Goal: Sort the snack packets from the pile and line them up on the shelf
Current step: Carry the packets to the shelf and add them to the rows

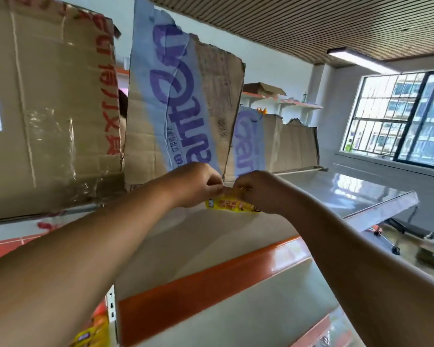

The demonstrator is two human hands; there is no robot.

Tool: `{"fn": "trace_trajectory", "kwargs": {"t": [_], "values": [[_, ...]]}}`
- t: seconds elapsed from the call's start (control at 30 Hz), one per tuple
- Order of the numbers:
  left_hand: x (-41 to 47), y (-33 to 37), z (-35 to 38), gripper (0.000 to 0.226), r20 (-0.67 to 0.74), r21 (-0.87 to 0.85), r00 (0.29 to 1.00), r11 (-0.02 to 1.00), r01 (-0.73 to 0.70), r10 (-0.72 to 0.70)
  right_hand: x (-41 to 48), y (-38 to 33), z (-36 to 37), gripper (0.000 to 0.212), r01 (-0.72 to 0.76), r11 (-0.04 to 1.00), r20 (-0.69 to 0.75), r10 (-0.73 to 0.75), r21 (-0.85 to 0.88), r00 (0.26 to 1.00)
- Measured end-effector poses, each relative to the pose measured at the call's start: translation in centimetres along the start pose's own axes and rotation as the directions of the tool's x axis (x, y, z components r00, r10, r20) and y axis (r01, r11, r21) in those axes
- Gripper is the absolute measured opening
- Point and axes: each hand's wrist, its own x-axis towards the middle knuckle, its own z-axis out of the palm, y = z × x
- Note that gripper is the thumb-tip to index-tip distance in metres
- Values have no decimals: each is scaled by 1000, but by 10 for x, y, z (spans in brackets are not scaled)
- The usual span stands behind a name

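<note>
Head view shows both arms reaching up to the pale shelf (211,236), where the left hand (198,184) and right hand (258,191) meet just above centre. Each has its fingers curled in a pinch on the top edge of one yellow snack packet (229,205), whose lower edge seems to touch the shelf top, though blur makes that hard to confirm. The likely trouble from here is the packet flopping flat or skidding once the pinch lets go: it looks light and thin, the shelf is glossy, and nothing stands beside it to prop it up. A careless withdrawal could also nudge the torn blue-printed cardboard (181,96) leaning just behind at twelve o'clock. The shelf has an orange front strip (211,279) running toward five o'clock. A big brown carton (48,108) fills the nine to eleven o'clock side. More yellow packets (90,334) peek out lower down at seven o'clock. A barred window (398,116) sits at three o'clock, and a ceiling light (361,60) at two.
</note>
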Motion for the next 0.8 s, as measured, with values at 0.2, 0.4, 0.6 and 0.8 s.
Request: {"fn": "trace_trajectory", "kwargs": {"t": [0.2, 0.4, 0.6, 0.8], "values": [[3, 10, -11, 26, -294, 42, 915, 952, 302, -277, 18, 13, -3, 13, -71, 981, -83, 88, 182, 993], [2, 34, -18, 22, 10, -115, 903, 897, 428, -429, 28, 24, -7, 6, -7, 913, -174, 85, 408, 981], [9, 74, -7, 18, -105, -275, 846, 832, 481, -523, 34, 23, -6, 20, 113, 664, -101, -56, 739, 993], [8, 94, 4, 30, -315, -398, 705, 763, 510, -636, 28, 29, -7, 18, 204, 531, -69, -263, 823, 962]]}}
